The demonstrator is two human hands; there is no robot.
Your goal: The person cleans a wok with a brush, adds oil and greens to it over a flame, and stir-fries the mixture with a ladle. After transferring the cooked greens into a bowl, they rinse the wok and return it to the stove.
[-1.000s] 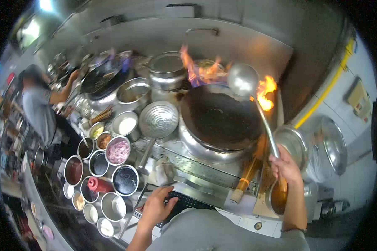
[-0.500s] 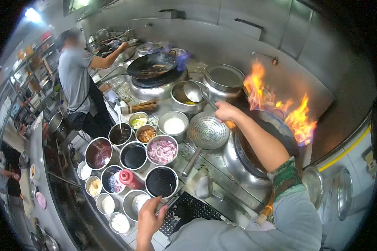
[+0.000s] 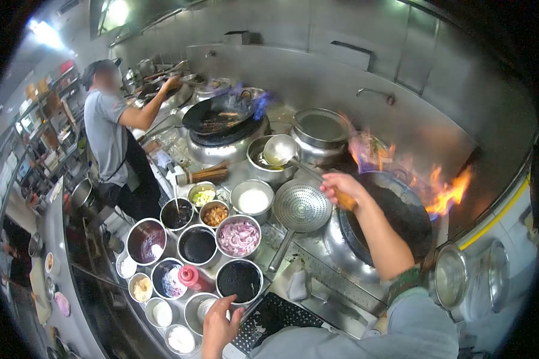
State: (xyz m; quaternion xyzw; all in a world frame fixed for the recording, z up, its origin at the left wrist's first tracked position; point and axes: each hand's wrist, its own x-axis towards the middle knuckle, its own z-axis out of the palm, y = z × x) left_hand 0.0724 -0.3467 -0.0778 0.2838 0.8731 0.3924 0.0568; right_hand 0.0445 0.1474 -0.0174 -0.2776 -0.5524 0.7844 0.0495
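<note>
Ladling looks barely begun: the right hand [image 3: 339,188] keeps a clenched grip on the ladle [image 3: 279,149], whose bowl sits over the steel pot [image 3: 256,160], while the flame-edged wok [image 3: 401,216] looks empty and the left hand [image 3: 220,329] rests loose, grasping nothing, at the counter [image 3: 341,299] edge.

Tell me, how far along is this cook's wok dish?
Done: flames burn behind the round black wok, which looks empty. In hand: the right hand holds a long steel ladle, its bowl at a round steel pot; the left hand rests by the small steel bowls. Left: the steel bowl of sliced purple onion looks untouched.
</note>
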